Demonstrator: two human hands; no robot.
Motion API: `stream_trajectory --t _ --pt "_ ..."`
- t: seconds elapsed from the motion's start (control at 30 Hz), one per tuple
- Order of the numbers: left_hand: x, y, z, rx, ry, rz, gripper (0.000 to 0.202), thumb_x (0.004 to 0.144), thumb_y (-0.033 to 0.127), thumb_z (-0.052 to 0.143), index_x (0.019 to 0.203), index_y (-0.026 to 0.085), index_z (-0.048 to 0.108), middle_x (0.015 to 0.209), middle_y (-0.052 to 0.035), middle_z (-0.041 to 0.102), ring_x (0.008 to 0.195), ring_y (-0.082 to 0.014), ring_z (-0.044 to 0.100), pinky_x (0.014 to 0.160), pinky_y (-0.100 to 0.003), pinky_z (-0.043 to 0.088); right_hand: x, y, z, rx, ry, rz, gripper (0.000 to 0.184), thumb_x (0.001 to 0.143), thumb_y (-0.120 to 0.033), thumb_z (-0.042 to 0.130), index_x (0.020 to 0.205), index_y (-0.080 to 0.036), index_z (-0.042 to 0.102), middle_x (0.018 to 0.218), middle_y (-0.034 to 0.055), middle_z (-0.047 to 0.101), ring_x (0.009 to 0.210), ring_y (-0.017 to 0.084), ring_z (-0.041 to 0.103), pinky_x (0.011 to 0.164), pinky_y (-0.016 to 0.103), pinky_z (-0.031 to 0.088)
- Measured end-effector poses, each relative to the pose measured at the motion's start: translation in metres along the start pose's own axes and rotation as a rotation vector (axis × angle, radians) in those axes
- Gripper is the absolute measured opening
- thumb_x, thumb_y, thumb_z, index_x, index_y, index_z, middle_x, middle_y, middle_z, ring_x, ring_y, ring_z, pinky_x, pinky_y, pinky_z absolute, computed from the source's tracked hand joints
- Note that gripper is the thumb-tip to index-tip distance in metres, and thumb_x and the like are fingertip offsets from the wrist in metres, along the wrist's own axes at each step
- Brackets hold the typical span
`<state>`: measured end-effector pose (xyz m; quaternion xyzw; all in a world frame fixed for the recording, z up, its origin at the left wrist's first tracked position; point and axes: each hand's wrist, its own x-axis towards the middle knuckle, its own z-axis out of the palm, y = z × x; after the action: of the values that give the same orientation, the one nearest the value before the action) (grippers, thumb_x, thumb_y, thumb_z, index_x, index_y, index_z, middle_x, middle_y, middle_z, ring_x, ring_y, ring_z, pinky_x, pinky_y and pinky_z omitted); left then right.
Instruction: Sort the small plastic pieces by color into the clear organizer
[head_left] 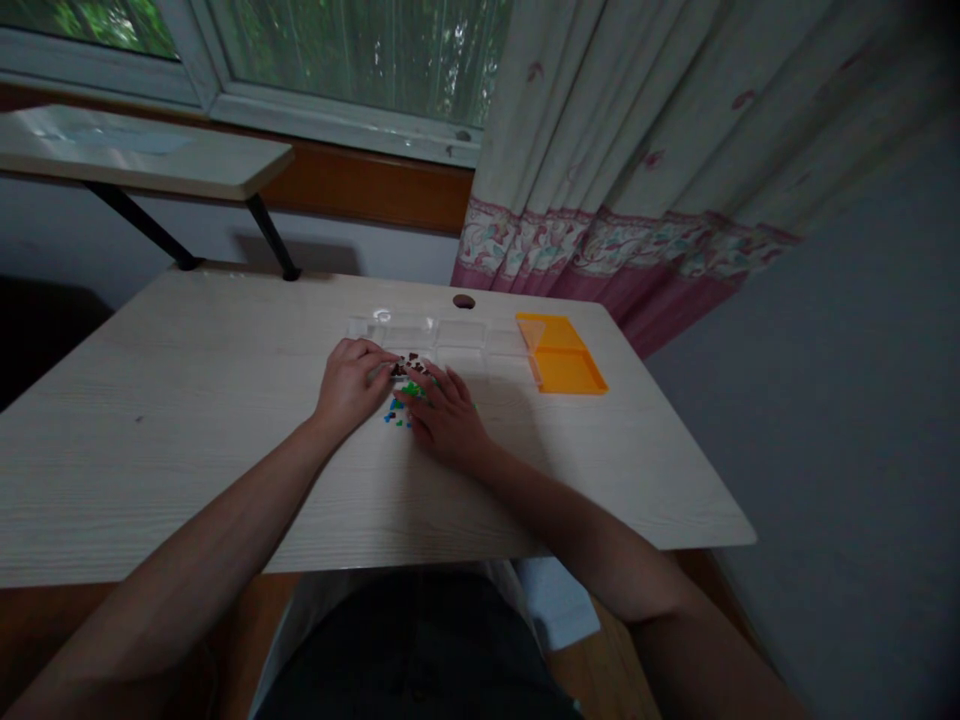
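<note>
My left hand (354, 380) rests at the left of a pile of small toy-like pieces, its fingers curled and its fingertips at the edge of the brown and white pieces (411, 364). What those fingertips pinch is too small to make out. From the right, my right hand (451, 418) lies over the pile with its fingers spread, touching the pieces. Small green pieces (412, 389) show between the hands, and a few blue pieces (388, 417) lie loose just in front of them. Part of the pile is hidden under my right hand.
Behind the hands stands a row of clear plastic compartments (460, 334). An orange tray (568, 358) adjoins it on the right. The pale wooden table (187, 430) has a round cable hole (464, 301) at the back. A raised shelf (225, 170) stands at the back left.
</note>
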<state>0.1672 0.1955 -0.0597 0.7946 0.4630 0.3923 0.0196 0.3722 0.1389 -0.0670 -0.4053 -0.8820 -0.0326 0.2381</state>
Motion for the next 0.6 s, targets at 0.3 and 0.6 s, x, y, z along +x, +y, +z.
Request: stream_trajectory --t 0.3,0.6 --pt "-0.0001 0.0002 -0.0005 -0.005 0.002 0.012 0.024 0.091 0.028 0.054 0.102 0.022 0.074 0.095 -0.0073 0.067 0.096 -0.0242 0.056 0.089 -0.043 0.045 0.0003 0.0026 0.0009 0.069 0.016 0.068 0.029 0.088 -0.021 0.057 0.115 -0.024 0.064 0.149 0.0076 0.045 0.146 0.026 0.025 0.120 0.051 0.021" --pt "-0.0002 0.0024 -0.0004 -0.019 0.004 0.020 0.023 0.091 0.025 0.055 0.101 0.021 0.074 0.095 -0.0065 0.067 0.096 -0.0233 0.057 0.089 -0.042 0.045 0.0002 0.0076 0.0058 0.127 0.069 0.119 0.020 0.085 -0.018 0.058 0.103 -0.022 0.067 0.134 0.0095 0.057 0.138 0.026 0.036 0.116 0.047 0.029"
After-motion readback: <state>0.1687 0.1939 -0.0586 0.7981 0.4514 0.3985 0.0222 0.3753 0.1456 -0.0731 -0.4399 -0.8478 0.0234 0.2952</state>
